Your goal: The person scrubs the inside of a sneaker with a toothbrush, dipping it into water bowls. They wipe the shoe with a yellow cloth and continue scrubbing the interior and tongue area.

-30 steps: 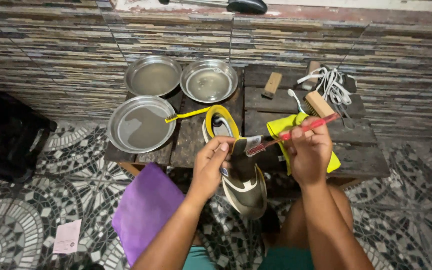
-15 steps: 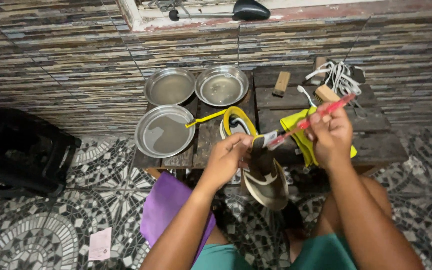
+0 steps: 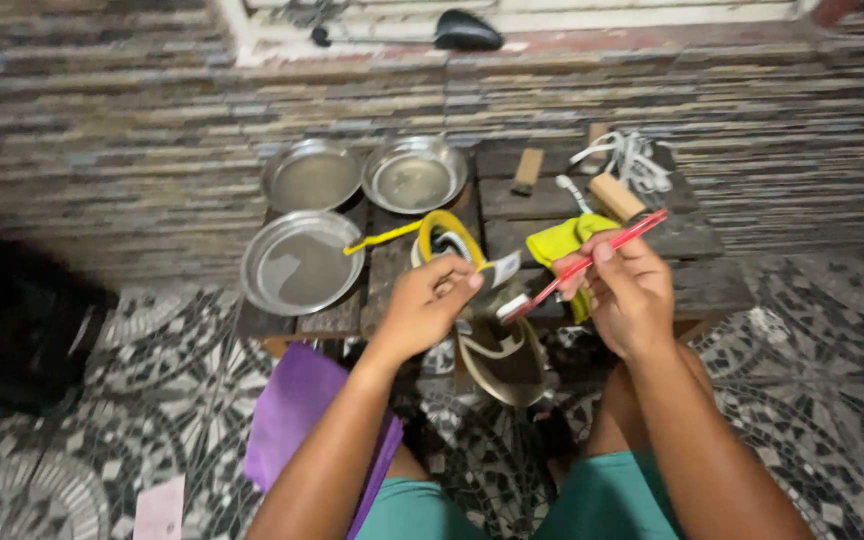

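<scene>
Shoe (image 3: pixel 504 350): gripped at its upper by the left hand (image 3: pixel 430 305). Red toothbrush (image 3: pixel 592 262): pinched in the right hand (image 3: pixel 630 290), bristles beside the shoe.

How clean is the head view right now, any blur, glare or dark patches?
Head view: dim, warm light; left hand and right hand softly motion-blurred, as is the red toothbrush; mild sheen on the round metal pans; left edge falls into near-black shadow; wide-angle bending at edges.

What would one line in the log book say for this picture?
left hand: holds shoe | right hand: holds red toothbrush, head at shoe | behind: three metal pans on wooden table
</scene>
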